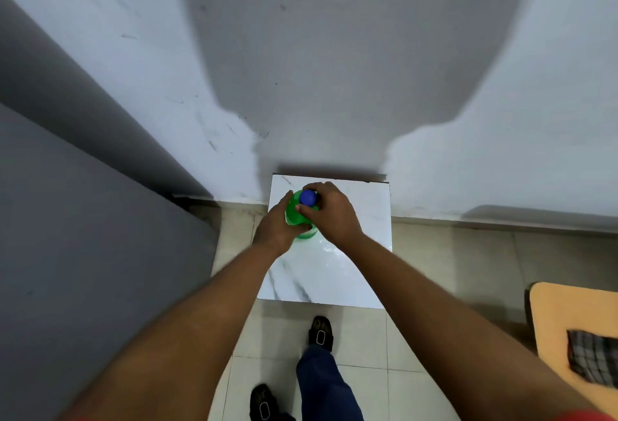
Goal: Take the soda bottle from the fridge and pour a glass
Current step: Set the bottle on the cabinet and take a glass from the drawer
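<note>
Green soda bottle (302,219) is standing upright on the white marble-pattern bench (334,273), toward its far left corner by the wall (133,52). Left hand (277,224) is wrapping the bottle body, holding it. Right hand (329,211) is closing fingers around the blue cap (308,197), thumb on the near side. Cap is sitting on the neck. Grey fridge (83,219) is sitting to the left.
</note>
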